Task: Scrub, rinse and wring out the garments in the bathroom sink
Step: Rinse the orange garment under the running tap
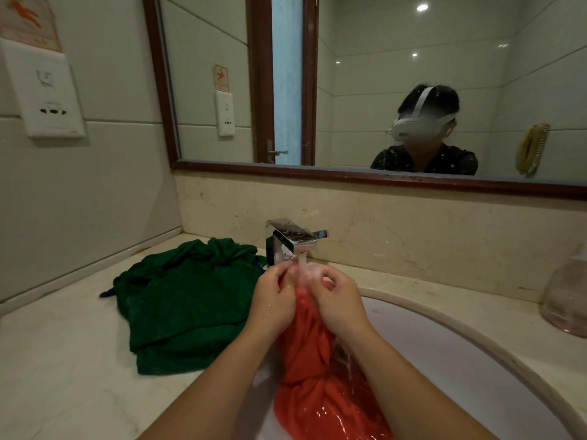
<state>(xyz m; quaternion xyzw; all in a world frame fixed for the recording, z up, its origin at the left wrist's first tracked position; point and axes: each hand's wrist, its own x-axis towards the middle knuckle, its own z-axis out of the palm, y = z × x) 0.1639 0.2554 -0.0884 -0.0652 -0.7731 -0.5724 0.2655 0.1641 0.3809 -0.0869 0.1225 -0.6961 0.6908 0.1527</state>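
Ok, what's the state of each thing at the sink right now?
Faucet: on, water running.
Red garment: wet, bunched under the stream, lower part in the sink.
Green garment: heaped on the counter, left of the sink.
Left hand: grips the red garment.
Right hand: grips the red garment.

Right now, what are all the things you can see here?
sink: one, white, lower right
countertop: one, beige, around the sink
red garment: one, red, in the sink under running water
green garment: one, dark green, countertop left of sink
faucet: one, chrome, behind the sink
mirror: one, brown-framed, wall above
wall socket: one, white, left wall
container: one, pinkish, right edge
left hand: one, gripping the red garment
right hand: one, gripping the red garment
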